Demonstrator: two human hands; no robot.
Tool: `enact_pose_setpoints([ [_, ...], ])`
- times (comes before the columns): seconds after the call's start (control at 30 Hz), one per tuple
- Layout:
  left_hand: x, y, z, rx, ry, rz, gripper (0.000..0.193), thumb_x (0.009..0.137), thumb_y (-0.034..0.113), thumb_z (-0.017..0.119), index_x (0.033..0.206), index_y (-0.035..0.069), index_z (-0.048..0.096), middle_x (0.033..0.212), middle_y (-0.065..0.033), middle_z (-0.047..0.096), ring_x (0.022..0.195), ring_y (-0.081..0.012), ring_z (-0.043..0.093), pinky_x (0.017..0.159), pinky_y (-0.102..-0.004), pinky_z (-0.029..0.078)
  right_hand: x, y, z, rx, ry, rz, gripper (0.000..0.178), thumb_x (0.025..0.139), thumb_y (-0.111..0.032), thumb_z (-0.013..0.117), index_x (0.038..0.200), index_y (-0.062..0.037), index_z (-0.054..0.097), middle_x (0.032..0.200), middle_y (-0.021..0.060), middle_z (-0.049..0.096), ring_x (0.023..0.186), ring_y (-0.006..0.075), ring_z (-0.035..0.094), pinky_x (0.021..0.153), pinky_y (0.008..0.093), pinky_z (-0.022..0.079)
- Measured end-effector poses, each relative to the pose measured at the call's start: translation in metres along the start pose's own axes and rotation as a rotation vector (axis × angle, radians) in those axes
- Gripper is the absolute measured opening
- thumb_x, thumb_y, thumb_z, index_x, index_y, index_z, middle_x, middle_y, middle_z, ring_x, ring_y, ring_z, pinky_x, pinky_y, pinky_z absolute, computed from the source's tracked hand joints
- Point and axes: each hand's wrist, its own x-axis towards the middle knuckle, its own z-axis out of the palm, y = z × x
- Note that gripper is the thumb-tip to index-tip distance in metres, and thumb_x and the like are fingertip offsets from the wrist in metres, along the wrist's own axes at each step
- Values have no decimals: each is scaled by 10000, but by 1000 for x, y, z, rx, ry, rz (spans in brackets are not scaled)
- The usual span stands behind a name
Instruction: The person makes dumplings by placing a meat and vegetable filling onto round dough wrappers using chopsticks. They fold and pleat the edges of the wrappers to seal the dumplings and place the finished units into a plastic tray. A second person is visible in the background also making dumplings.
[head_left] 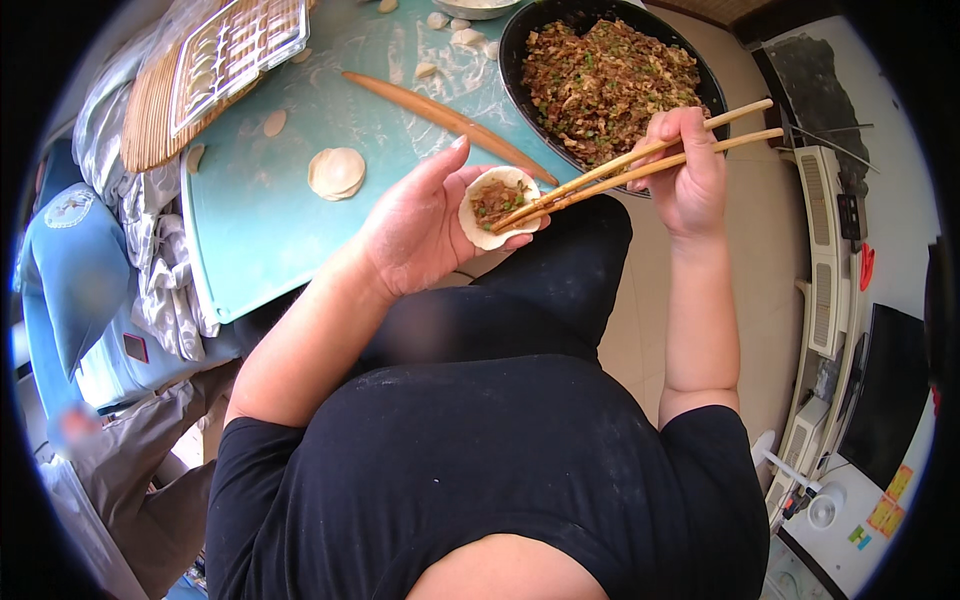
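Note:
A round dumpling wrapper (478, 236) lies across the fingers of my left hand (412, 225), which cradles it with the thumb raised. Brown and green filling (492, 199) sits in the wrapper's middle. My right hand (689, 175) grips a pair of wooden chopsticks (640, 165), and their tips touch the filling from the right. Beyond my hands, a dark pan (512, 75) holds a heap of the same chopped filling (610, 85). A tapered wooden rolling pin (440, 118) rests on the floured mat just left of the pan.
A small stack of wrappers (337, 173) lies on the teal mat (255, 245), left of my left hand. Dough pieces (466, 37) are scattered at the far side. A plastic tray (240, 58) rests on a round slatted mat (150, 125) at far left. Another person's trousered leg (140, 470) shows lower left.

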Motion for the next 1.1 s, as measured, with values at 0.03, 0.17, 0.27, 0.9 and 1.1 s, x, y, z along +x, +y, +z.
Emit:
enact_pose_setpoints([
  [0.03, 0, 0, -1, -4, -2, 3, 641, 943, 482, 294, 1258, -70, 379, 1232, -248, 468, 1153, -361, 475, 925, -411, 448, 0, 1, 0, 0, 11, -3, 315, 946, -326, 433, 784, -62, 492, 675, 64, 505, 509, 160, 551, 437, 279, 487],
  [0.17, 1, 1, -2, -32, 11, 28, 636, 945, 475, 297, 1255, -74, 374, 1237, -252, 459, 1154, -347, 476, 934, -411, 447, 1, 1, -6, 5, 14, -31, 320, 947, -333, 429, 781, -67, 492, 675, 62, 504, 500, 164, 544, 434, 282, 481],
  [0.27, -1, -1, -3, -40, 44, 61, 632, 946, 471, 300, 1261, -73, 359, 1242, -250, 454, 1154, -343, 476, 941, -412, 446, -1, 3, -1, 20, 20, -47, 326, 949, -330, 424, 780, -61, 496, 670, 64, 506, 518, 169, 554, 437, 284, 488],
  [0.9, -6, 2, -5, -124, 89, 161, 592, 954, 430, 301, 1265, -69, 373, 1243, -251, 460, 1164, -346, 467, 962, -402, 428, -7, 16, -7, 206, 386, 66, 322, 929, -361, 465, 786, -80, 530, 615, 52, 527, 528, 188, 564, 472, 323, 491],
  [1.1, -7, 3, -6, -135, 96, 197, 562, 966, 395, 276, 1247, -79, 385, 1231, -254, 472, 1163, -347, 467, 959, -407, 431, -22, 20, -4, 218, 473, 9, 331, 930, -376, 452, 791, -89, 542, 626, 68, 561, 513, 207, 565, 489, 347, 498],
])
